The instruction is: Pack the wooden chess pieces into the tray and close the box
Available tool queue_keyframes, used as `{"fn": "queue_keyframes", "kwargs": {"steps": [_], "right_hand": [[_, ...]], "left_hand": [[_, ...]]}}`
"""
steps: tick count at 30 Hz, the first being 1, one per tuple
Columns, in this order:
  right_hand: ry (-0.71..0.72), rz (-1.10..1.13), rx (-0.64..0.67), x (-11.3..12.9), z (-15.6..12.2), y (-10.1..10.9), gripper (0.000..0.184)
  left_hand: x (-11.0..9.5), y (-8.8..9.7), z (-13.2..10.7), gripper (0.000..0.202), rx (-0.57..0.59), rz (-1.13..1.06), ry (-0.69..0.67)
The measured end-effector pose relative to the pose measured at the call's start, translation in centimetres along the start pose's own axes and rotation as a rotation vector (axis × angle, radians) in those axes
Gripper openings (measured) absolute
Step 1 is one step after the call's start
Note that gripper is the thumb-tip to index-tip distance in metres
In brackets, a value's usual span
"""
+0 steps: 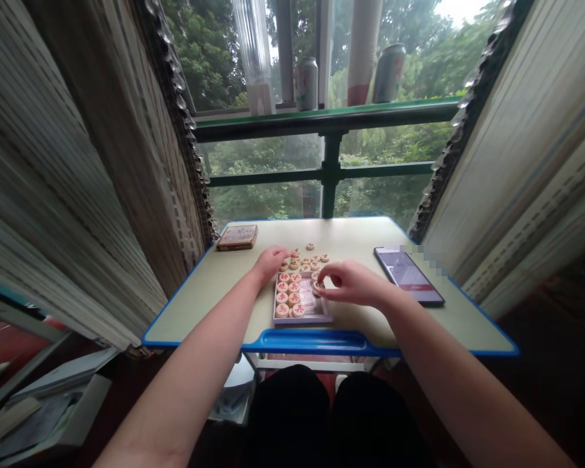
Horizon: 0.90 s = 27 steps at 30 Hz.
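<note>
Carefully, in the head view, keep the wooden disc (317, 287) level and lightly pinched by its rim, so that it clears its neighbours without tipping; your right hand (348, 282) appears to grasp it between thumb and fingers, at the right side of the box (302, 320). Your left hand (271, 262) is beside the loose discs (306, 262) past the box's far edge, and I cannot tell whether its fingers grip one. That box sits near the middle of the table's front edge (394, 341). Pale and round, the boxed discs (294, 286) show red characters facing up
</note>
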State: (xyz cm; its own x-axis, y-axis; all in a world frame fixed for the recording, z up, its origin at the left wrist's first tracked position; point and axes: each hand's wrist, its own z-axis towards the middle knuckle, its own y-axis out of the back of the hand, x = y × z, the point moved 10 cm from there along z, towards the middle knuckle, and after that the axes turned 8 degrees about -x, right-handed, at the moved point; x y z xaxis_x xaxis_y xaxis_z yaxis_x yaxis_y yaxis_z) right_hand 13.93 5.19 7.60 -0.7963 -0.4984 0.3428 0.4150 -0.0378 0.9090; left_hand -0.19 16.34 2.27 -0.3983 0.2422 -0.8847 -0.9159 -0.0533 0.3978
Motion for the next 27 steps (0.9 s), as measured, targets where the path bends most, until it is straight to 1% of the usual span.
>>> {"fn": "queue_keyframes", "kwargs": {"steps": [2,4,7,10,13,21,25,27], "right_hand": [[0.004,0.062,0.005,-0.5,-0.4,-0.4,0.027],[-0.012,0.077,-0.011,-0.9,-0.4,-0.7,0.030],[-0.018,0.002,-0.039,-0.8,-0.1,-1.0,0.027],[-0.024,-0.086,-0.037,-0.6,0.1,-1.6,0.027],[-0.063,-0.155,-0.040,-1.0,0.1,-1.9,0.029],[-0.103,-0.255,-0.086,-1.3,0.1,-1.5,0.030],[-0.114,-0.246,-0.094,-1.3,0.1,-1.2,0.029],[-0.122,-0.228,-0.094,-1.3,0.1,-1.1,0.029]], "left_hand": [[-0.2,-0.2,-0.2,0.030,0.016,0.031,-0.021],[-0.1,-0.1,-0.3,0.031,0.015,0.047,-0.019],[0.0,-0.2,-0.3,0.033,0.026,0.070,-0.035],[0.1,-0.5,-0.3,0.041,0.058,0.112,-0.064],[0.2,-0.6,-0.3,0.046,0.066,0.145,-0.074],[0.1,-0.6,-0.5,0.037,0.057,0.173,-0.060],[-0.3,-0.7,-0.4,0.034,0.049,0.205,-0.097],[-0.3,-0.8,-0.5,0.032,0.055,0.190,-0.080]]}}
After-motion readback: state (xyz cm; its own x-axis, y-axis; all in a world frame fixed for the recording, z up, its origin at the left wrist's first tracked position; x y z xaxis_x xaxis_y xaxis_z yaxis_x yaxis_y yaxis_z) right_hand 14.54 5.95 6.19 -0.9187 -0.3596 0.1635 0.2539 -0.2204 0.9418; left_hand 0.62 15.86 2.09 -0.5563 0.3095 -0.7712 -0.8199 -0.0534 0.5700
